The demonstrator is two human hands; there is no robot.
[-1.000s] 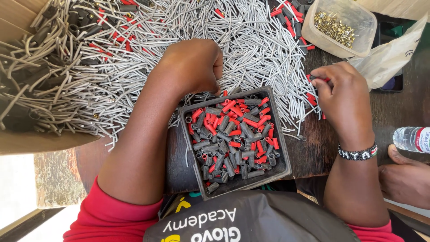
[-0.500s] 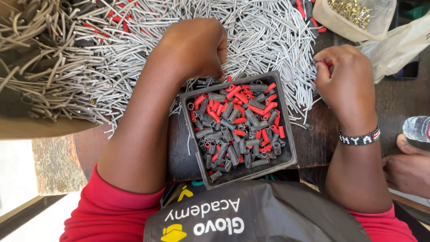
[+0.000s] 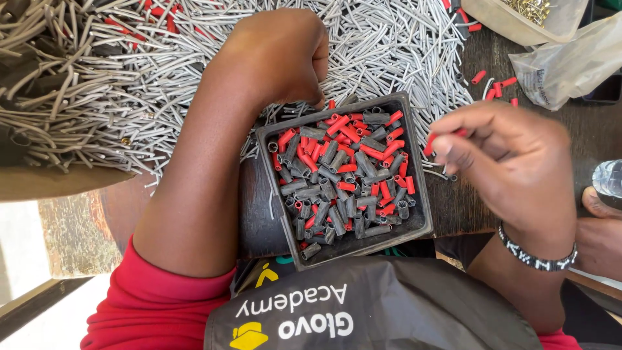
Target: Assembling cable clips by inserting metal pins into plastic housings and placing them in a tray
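**Hands over the tray of red and grey sleeves**

Head view, the only one we have: our left hand [image 3: 285, 55] sits at the upper middle of the frame, clenched into a fist on the heap of grey wire pieces [image 3: 389, 45], just above the far edge of the black tray [image 3: 421, 223]. Whether it grips any wire inside the fist we cannot tell; the fingers are curled under and hidden.

Our right hand [image 3: 512, 162] has shifted most. Half a second ago it was balled up higher and further right, beside the wire heap; now it hangs at the right edge of the tray, fingers loosely curled, pinching a small red sleeve [image 3: 429, 144] between thumb and fingertips. That sleeve hovers just over the tray's right rim, apart from the red and grey sleeves [image 3: 343, 175] lying inside. The view has also tipped closer, so the tray looks larger.

Loose red sleeves [image 3: 494, 83] lie on the dark table [image 3: 466, 194] at the upper right, near a clear bag [image 3: 570, 61] and a tub of brass bits [image 3: 518, 19], which is cut off at the top. Someone else's hand [image 3: 599, 233] and a bottle [image 3: 609, 181] are cropped at the right edge. Our lap and a dark bag [image 3: 389, 304] hide the near side of the table.
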